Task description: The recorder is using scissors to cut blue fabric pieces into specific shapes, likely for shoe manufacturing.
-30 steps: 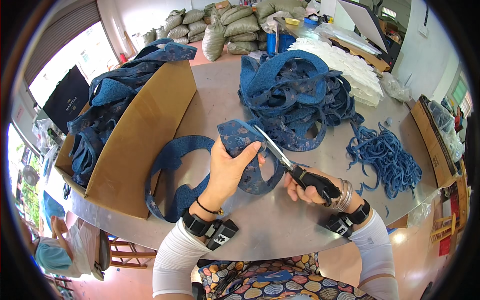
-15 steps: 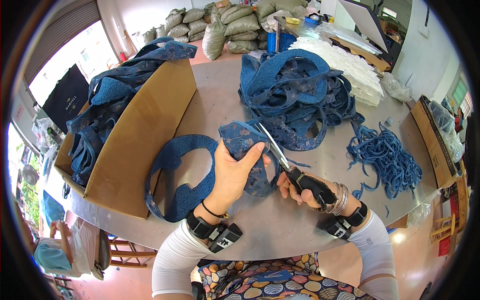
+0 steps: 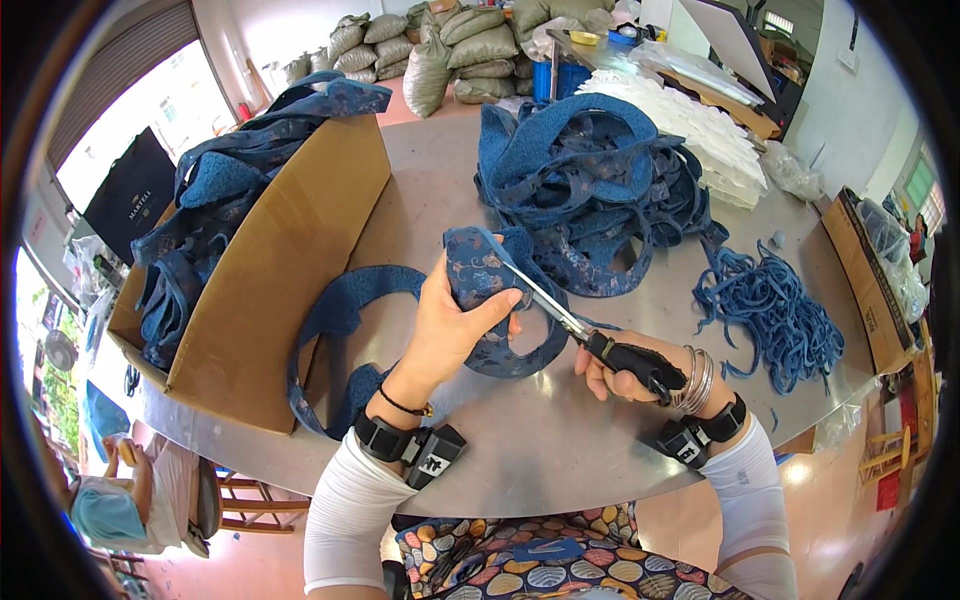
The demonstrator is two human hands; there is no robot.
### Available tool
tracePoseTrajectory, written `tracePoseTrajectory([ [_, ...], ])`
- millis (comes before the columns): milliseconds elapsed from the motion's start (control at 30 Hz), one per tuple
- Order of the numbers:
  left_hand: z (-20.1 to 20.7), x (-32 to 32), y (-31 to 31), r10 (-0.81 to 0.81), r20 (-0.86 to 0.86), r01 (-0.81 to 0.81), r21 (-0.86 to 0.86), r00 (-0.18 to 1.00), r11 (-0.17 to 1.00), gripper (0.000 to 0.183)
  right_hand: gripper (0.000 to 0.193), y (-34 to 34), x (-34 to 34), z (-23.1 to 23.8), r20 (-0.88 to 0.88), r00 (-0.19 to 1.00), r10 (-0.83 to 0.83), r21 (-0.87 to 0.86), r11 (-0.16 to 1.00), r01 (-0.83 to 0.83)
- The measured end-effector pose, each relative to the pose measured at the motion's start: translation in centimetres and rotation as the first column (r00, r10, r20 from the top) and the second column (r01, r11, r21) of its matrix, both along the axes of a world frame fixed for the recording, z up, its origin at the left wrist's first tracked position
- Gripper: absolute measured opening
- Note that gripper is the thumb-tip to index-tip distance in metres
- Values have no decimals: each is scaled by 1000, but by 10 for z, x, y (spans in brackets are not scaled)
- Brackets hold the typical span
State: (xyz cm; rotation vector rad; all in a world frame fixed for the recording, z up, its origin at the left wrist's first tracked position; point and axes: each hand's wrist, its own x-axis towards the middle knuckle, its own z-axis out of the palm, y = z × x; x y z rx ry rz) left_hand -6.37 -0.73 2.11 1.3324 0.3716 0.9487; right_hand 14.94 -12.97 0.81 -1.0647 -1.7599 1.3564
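While R hand (image 3: 622,383) grips scissors (image 3: 596,343), sacks (image 3: 485,48) piled beyond metal tbl (image 3: 540,440).

Left hand (image 3: 450,325) gripping, thumb (image 3: 497,309) extended — right hand (image 3: 628,381) lower, fingers (image 3: 594,377) curled.

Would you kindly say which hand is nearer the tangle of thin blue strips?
Right. The right hand, holding scissors, is left of the tangle; the left hand, gripping fabric, is farther left.
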Motion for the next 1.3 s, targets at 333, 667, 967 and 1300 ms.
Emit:
tracePoseTrajectory([
  [333,-6,-1,4,-11,-1,11,-7,1000,1000,50,30,0,-5,10,91,994,-54,-110,992,64],
  [667,-15,0,10,59,52,-55,-87,997,995,35,25,2,-5,3,-67,997,-25,-178,984,13],
  [967,-14,6,-1,33,84,-30,-33,996,999,40,28,2,-11,-6,-58,998,-35,-119,993,28],
  [1300,-18,8,1,52,99,-49,-42,994,998,44,26,0,-14,0,-68,993,-94,-216,973,78],
])
